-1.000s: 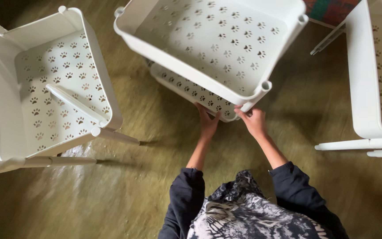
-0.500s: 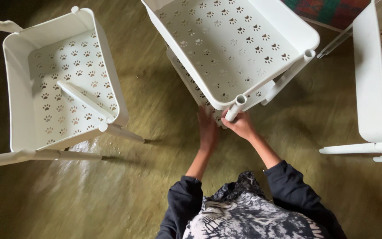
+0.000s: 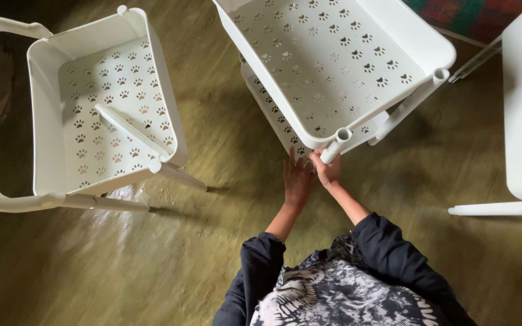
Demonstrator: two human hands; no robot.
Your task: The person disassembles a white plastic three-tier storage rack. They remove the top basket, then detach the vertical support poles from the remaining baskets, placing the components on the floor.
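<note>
Below, the right hand [image 3: 327, 170] pinches a white post [image 3: 335, 147] slanting up-right at the tray [image 3: 333, 60] corner. Left hand [image 3: 296, 181] lies spread beside it, fingers pointing up toward the lower tray [image 3: 273, 115].

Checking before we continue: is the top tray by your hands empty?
Empty: the top tray shows only its bare paw-print floor; right hand grips the corner tube.
</note>
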